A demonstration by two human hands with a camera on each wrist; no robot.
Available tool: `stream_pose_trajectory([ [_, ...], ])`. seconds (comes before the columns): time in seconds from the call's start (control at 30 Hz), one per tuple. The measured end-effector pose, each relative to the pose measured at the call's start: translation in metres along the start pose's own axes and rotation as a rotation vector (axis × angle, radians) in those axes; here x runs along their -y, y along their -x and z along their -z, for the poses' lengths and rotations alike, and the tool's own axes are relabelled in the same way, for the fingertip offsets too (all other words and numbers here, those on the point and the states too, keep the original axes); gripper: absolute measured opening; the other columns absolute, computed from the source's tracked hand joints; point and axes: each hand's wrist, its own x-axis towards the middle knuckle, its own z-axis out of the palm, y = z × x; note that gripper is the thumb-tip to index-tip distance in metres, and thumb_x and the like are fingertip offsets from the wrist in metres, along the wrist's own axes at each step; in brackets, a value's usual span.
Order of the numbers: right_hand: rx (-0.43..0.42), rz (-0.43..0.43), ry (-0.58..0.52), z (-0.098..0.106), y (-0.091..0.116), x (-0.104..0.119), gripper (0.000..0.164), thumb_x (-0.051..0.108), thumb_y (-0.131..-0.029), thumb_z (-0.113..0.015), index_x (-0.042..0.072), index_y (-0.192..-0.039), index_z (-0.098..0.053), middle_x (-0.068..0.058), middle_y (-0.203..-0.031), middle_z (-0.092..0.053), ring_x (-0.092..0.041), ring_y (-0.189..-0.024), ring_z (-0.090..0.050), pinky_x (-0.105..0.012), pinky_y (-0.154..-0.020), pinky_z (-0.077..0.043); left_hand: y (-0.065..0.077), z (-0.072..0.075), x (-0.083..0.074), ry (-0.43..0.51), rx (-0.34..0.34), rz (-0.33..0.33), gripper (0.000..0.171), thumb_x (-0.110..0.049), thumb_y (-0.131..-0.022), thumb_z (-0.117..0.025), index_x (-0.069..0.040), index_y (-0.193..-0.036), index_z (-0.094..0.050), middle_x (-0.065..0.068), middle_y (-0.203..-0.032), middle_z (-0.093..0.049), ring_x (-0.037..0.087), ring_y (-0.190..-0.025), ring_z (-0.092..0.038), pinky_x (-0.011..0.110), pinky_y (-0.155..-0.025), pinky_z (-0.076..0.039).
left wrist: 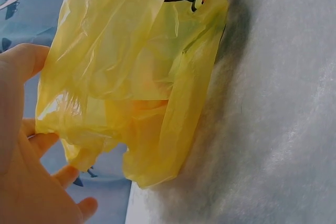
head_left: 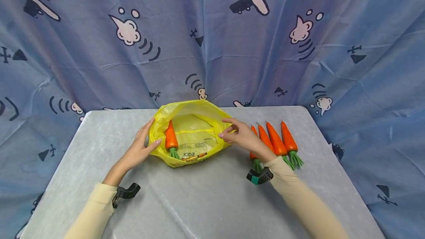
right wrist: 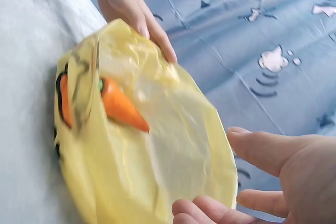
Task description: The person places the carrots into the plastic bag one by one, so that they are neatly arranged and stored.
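Note:
A thin yellow plastic bag (head_left: pixel 190 108) stands on the table with its mouth wide. Inside it, by the left wall, lies an orange carrot (head_left: pixel 170 135) with green stems. My left hand (head_left: pixel 139 146) rests against the bag's left rim, thumb and fingers spread wide apart and fairly straight. At the right rim is my right hand (head_left: pixel 244 135), fingers loosely bent, thumb and fingertips apart with no pinch on the plastic. In the right wrist view the carrot (right wrist: pixel 123 107) shows within the bag, and the right thumb (right wrist: pixel 257 148) sits at the rim.
Several more carrots (head_left: pixel 288 139) lie side by side on the table to the right, partly behind my right wrist and sleeve. Past the back edge of the white-covered table (head_left: pixel 199 202) hangs a blue patterned curtain (head_left: pixel 212 40). Each wrist wears a dark camera strap.

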Motion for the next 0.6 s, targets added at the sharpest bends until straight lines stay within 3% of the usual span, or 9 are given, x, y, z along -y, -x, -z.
stream_pose_trajectory([
  [0.23,-0.038,-0.024,0.030,0.027,0.019,-0.033,0.069,0.031,-0.093,-0.069,0.013,-0.152,-0.038,-0.019,-0.120,-0.064,-0.024,-0.095,-0.071,-0.044,-0.091,-0.058,0.001,0.002,-0.001,0.011,-0.006,-0.012,0.082,-0.036,-0.099,-0.059,-0.027,-0.161,-0.005,0.014,-0.167,-0.010,0.041,-0.153,-0.009,0.074,-0.114,-0.017],
  [0.43,-0.067,-0.044,0.010,0.044,0.032,-0.056,0.071,0.033,-0.094,-0.068,0.012,-0.154,-0.035,-0.022,-0.123,-0.063,-0.034,-0.104,-0.070,-0.043,-0.090,-0.059,0.002,0.002,-0.001,0.019,0.006,0.002,0.083,-0.039,-0.099,-0.058,-0.029,-0.161,-0.004,0.013,-0.167,-0.009,0.041,-0.153,-0.008,0.074,-0.113,-0.018],
  [0.6,-0.096,-0.067,0.022,0.054,0.040,-0.072,0.074,0.036,-0.095,-0.067,0.011,-0.155,-0.032,-0.021,-0.121,-0.065,-0.030,-0.101,-0.071,-0.039,-0.088,-0.059,0.001,0.002,-0.001,0.021,0.003,0.002,0.083,-0.039,-0.099,-0.058,-0.029,-0.160,-0.003,0.013,-0.167,-0.009,0.040,-0.153,-0.008,0.074,-0.113,-0.018],
])
